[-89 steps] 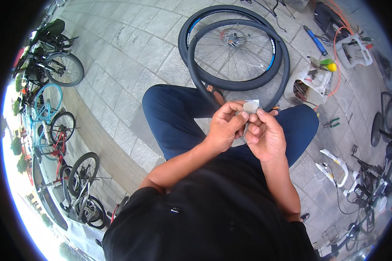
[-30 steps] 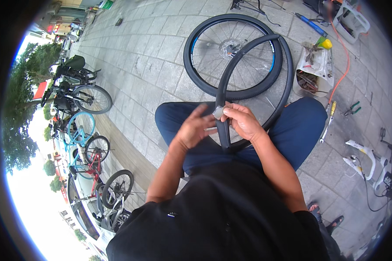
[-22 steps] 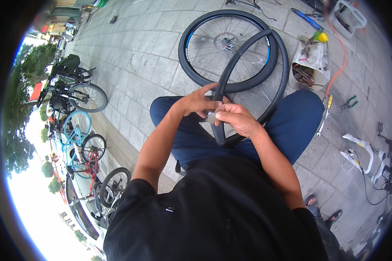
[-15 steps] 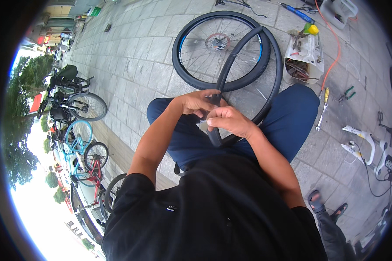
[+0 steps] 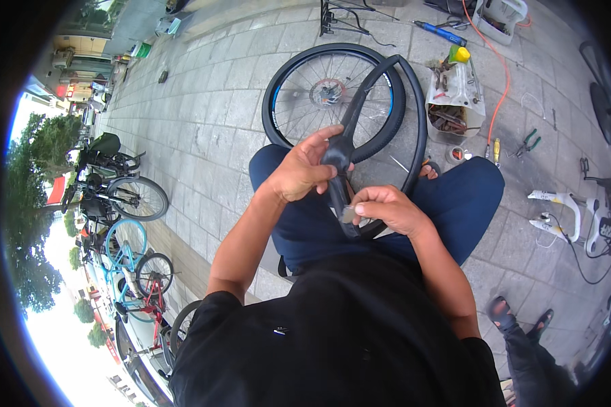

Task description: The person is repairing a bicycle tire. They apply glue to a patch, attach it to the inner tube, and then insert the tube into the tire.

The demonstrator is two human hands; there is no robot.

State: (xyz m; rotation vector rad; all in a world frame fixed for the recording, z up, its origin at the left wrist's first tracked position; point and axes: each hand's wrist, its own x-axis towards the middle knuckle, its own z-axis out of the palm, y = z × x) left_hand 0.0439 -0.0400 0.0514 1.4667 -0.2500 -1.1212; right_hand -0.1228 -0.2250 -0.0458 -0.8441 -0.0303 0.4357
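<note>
A black bicycle inner tube (image 5: 420, 102) loops from between my knees up over a wheel (image 5: 271, 119) lying flat on the paving. My left hand (image 5: 304, 166) grips a swollen part of the tube, thumb on top and fingers around its far side. In the pinched thumb and fingers of my right hand (image 5: 390, 210) is a small, pale, see-through piece of film (image 5: 348, 214). That piece is close beside the flatter length of tube below my left hand; whether it touches the rubber I cannot tell.
Right of the wheel stand a cut-open white jug of tools (image 5: 475, 108) and a tape roll (image 5: 458, 154). Pliers (image 5: 528, 141), an orange cord (image 5: 506, 74) and a white bike frame (image 5: 576, 220) lie farther right. Another person's foot (image 5: 501, 311) shows lower right; parked bicycles (image 5: 139, 197) stand left.
My hands have moved apart. The left now grips a bulging part of the tube, while the right has drawn lower with the pale film. The whole view has shifted, lowering the wheel in it.
</note>
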